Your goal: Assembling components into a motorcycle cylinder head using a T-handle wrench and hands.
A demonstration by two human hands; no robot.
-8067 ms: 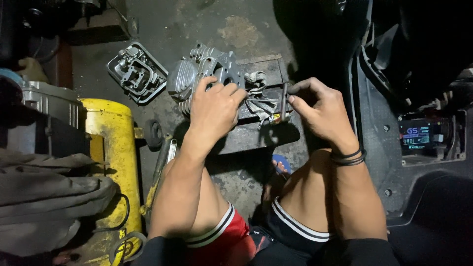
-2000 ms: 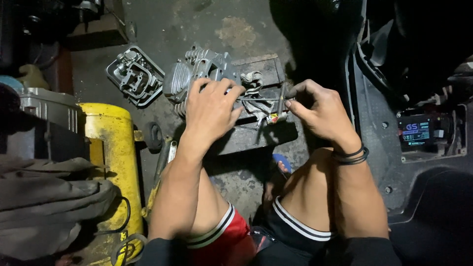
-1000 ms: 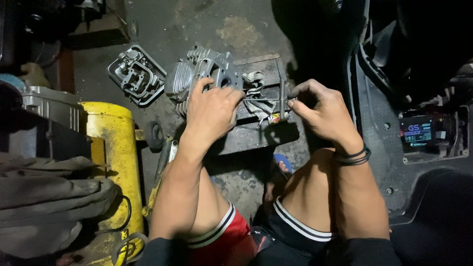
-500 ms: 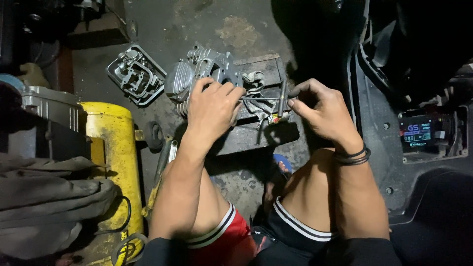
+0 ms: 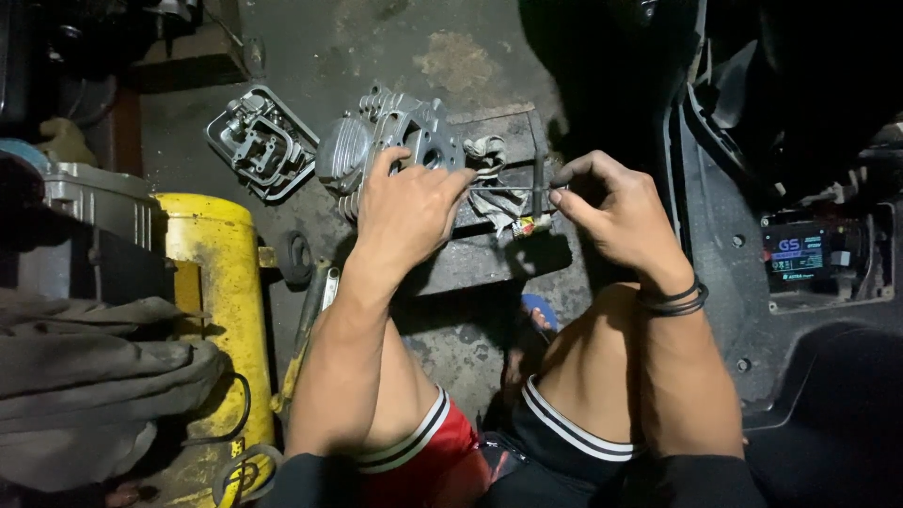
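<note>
Pressing, as a second before, left hand [image 5: 406, 199] on cylinder head [image 5: 381, 141] atop the block [image 5: 489, 259] on the floor, right hand [image 5: 616, 209] pinching thin rod [image 5: 508, 189]; little shifted, work unadvanced.

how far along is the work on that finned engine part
Done: the finned grey metal cylinder head is off the engine, and a ribbed metal cover lies apart on the floor. In hand: left hand steadies it while right hand works a thin metal rod toward it. Nothing looks reassembled yet.
</note>
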